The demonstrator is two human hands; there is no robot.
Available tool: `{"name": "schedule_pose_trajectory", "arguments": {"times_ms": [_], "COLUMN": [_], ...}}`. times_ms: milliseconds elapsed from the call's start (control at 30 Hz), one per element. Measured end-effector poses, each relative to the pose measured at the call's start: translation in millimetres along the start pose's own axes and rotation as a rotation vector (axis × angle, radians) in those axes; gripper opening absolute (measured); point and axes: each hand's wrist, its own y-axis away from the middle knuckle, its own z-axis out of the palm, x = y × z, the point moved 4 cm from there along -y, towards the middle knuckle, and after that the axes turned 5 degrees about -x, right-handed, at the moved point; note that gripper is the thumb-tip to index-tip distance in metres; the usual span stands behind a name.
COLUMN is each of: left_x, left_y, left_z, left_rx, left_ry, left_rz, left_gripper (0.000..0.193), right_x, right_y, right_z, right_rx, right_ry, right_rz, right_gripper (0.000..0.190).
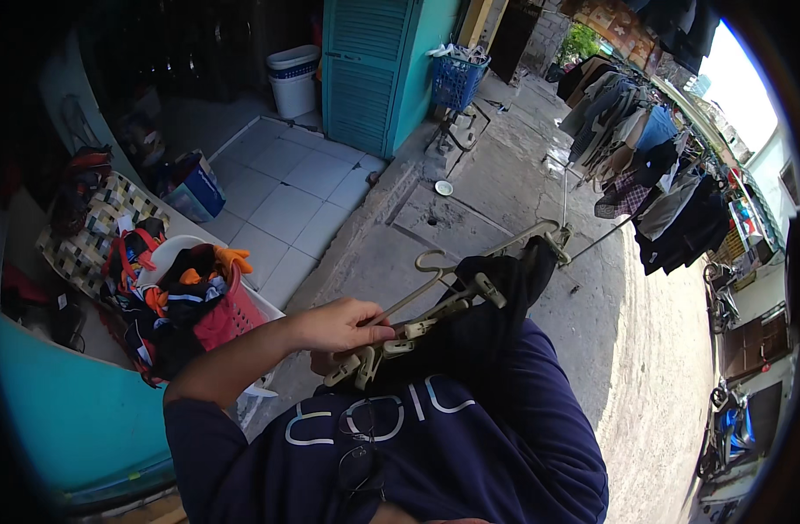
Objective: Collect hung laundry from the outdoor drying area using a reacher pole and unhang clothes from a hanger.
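Observation:
My left hand [347, 327] grips the end of a beige plastic hanger [406, 295] just in front of my chest. Several clothes clips [418, 327] line its lower bar. A black garment [482, 321] hangs in dark folds against the hanger, and some of it drapes up at the right. Beyond it a second beige bar [514, 241] with a clip at its end shows. My right arm, in a dark blue sleeve [544, 393], reaches behind the black cloth; my right hand is hidden there.
On my left, a pink basket [233, 318] is heaped with clothes. A blue basket [460, 82] stands ahead near a teal louvred door [367, 72]. Many clothes [636, 144] hang from a rack at the right. A small bowl [444, 188] lies on the concrete floor.

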Motion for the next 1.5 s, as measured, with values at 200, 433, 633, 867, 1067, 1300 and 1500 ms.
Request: {"name": "schedule_pose_trajectory", "arguments": {"times_ms": [200, 433, 633, 867, 1067, 1300, 1500], "left_x": [36.7, 69.2, 65.5, 86.1, 88.4, 78.5, 73.9], "left_y": [-10.2, 15.8, -10.2, -70.0, -58.7, -60.2, -79.0], "left_z": [-63.0, -195.0, -320.3, -438.6, -520.1, -550.9, -564.0], "left_rx": [0.426, 0.811, 0.987, 0.898, 1.09, 1.14, 1.137], "left_ry": [0.498, 0.117, 0.153, 0.14, 0.007, -0.15, -0.189], "left_rz": [0.28, 0.355, 0.378, 0.459, 0.524, 0.38, 0.206], "left_gripper": [0.018, 0.019, 0.018, 0.02, 0.019, 0.018, 0.015], "right_x": [52.0, 103.9, 140.4, 170.3, 199.7, 246.7, 201.1], "right_y": [5.1, -33.0, -89.9, -163.4, -179.7, -193.1, -186.9], "right_z": [-54.0, -119.3, -194.3, -283.2, -364.0, -467.8, -621.0], "right_rx": [0.155, 0.286, 0.423, 0.627, 0.591, 0.152, 0.708], "right_ry": [-0.168, -0.346, -0.479, -0.732, -0.943, -0.163, -0.286], "right_rz": [-0.026, -0.022, 0.006, 0.027, 0.029, -0.031, -0.256], "right_gripper": [0.049, 0.048, 0.047, 0.044, 0.038, 0.058, 0.031]}}
